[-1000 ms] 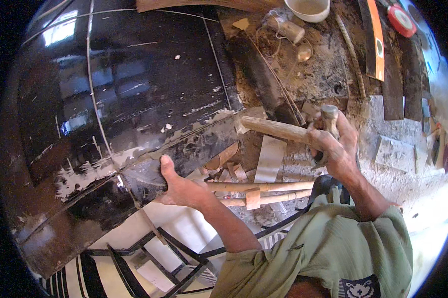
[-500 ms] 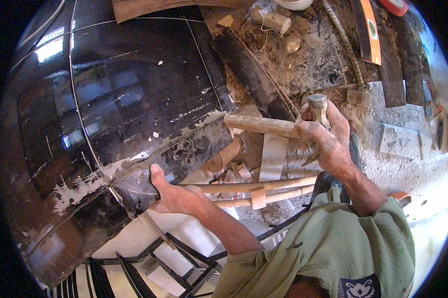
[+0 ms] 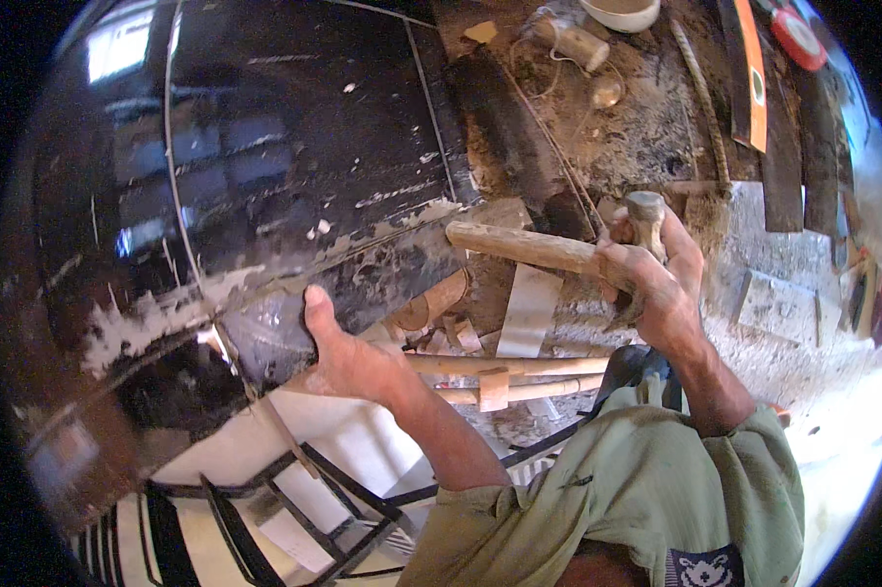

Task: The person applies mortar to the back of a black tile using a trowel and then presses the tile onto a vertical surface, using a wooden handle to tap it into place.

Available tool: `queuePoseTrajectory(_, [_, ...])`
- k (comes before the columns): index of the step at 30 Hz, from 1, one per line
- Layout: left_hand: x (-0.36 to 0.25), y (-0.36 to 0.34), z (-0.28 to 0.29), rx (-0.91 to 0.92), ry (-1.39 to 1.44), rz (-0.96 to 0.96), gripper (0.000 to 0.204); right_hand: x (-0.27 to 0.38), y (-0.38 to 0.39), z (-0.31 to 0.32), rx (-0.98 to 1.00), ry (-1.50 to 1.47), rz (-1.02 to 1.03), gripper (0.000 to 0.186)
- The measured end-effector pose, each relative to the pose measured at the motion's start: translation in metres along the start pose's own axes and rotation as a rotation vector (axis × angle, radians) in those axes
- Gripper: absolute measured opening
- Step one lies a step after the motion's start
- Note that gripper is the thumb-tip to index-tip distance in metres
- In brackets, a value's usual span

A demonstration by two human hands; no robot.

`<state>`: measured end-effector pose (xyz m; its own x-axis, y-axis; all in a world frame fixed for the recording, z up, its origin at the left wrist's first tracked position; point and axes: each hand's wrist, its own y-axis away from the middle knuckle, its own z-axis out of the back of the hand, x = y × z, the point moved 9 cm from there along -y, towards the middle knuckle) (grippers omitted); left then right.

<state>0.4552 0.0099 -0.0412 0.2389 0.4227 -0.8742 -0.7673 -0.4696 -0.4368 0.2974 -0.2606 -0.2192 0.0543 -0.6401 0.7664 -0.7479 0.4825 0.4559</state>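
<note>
My left hand (image 3: 348, 357) grips the front edge of a glossy black tiled slab (image 3: 294, 127), its thumb resting on a patchy grey strip along that edge; fingers beneath are hidden. My right hand (image 3: 666, 293) is closed around a hammer (image 3: 519, 245) close to its metal head (image 3: 644, 205). The pale wooden handle points left, horizontally, with its end at the slab's right corner; whether it touches cannot be told. Grey, rough patches run along the slab's seam beside my left thumb.
At the back right lie a white bowl (image 3: 619, 10), metal cylinder (image 3: 583, 44), red round object (image 3: 798, 39), orange-and-black strip (image 3: 749, 78) and dark planks (image 3: 781, 186). Below the slab are bamboo poles (image 3: 549, 367), a white board (image 3: 524, 308), rubble and a black metal railing (image 3: 231, 528).
The view has shifted a little. The hammer's handle end has moved slightly left relative to the slab's corner. My left hand keeps its place on the edge.
</note>
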Motion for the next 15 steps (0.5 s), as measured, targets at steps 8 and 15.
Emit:
queuePoseTrajectory(8, [-0.028,0.001,0.003,-0.008,0.086,-0.103,0.087,-0.003,0.013,-0.021,0.066,-0.051,-0.025,0.028])
queuePoseTrajectory(15, [-0.02,-0.003,0.009,-0.022,-0.053,-0.103,0.104,0.009,0.016,-0.02,-0.103,-0.104,0.09,0.019])
